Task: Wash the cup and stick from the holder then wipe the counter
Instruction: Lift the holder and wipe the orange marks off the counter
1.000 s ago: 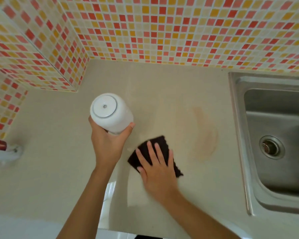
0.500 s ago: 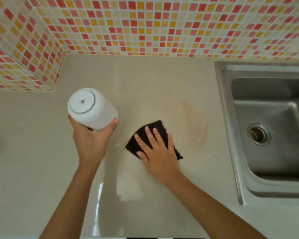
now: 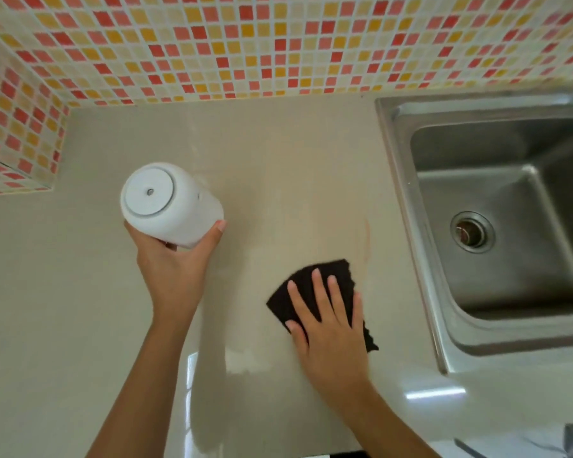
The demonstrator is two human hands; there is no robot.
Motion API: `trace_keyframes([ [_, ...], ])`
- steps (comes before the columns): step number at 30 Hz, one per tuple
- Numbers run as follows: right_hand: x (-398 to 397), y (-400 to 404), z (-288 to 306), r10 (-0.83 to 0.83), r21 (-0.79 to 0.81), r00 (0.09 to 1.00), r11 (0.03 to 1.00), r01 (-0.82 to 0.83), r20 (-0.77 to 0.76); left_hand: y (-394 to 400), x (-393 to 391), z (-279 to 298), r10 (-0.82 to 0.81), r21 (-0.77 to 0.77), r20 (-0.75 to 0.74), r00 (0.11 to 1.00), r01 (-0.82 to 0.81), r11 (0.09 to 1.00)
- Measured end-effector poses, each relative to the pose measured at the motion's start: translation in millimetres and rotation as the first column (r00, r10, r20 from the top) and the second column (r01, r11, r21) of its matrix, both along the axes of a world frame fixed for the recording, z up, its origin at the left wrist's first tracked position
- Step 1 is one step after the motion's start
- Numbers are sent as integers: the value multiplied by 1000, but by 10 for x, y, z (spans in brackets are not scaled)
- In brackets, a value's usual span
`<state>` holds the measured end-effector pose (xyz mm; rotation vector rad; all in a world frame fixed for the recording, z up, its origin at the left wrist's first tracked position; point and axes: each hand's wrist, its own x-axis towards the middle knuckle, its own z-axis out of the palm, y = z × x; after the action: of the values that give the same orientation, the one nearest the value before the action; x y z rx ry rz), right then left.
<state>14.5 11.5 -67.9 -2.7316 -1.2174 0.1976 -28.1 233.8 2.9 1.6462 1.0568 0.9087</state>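
Fingers of the left hand (image 3: 172, 269) wrap the lower side of a white holder (image 3: 169, 206), thumb tip showing on its right flank, and the hand keeps it lifted clear of the counter (image 3: 278, 180). It is tilted so its round base, with a small hole at the middle, faces up toward the camera. What it holds inside cannot be seen; neither cup nor stick shows.

To the right and nearer the camera, the right hand (image 3: 331, 319) lies flat with fingers spread on a black cloth (image 3: 315, 292), pressing it down onto the beige counter rather than closing around it. The cloth pokes out beyond the fingertips and past the little-finger side of the palm. The two hands are well apart.

Just beyond the cloth's upper right corner runs a faint reddish stain (image 3: 366, 239) on the counter. Right of that sits the steel sink (image 3: 407, 206), its drain (image 3: 472, 231) open. A wall of red, orange and cream mosaic tiles (image 3: 245, 44) rises behind the counter and turns a corner on the left.
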Motion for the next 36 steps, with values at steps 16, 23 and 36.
trace_keyframes([
  [16,866,115,-114,-465,29,884,885,464,53,22,-95,-72,-6,6,-24,1000,6,1000],
  [23,-320,782,-73,-116,46,991,992,119,-65,191,-222,-153,55,32,-45,997,-53,998],
  [36,940,-127,-86,-274,-44,959,960,278,74,155,-309,-39,51,41,-31,998,-50,998],
])
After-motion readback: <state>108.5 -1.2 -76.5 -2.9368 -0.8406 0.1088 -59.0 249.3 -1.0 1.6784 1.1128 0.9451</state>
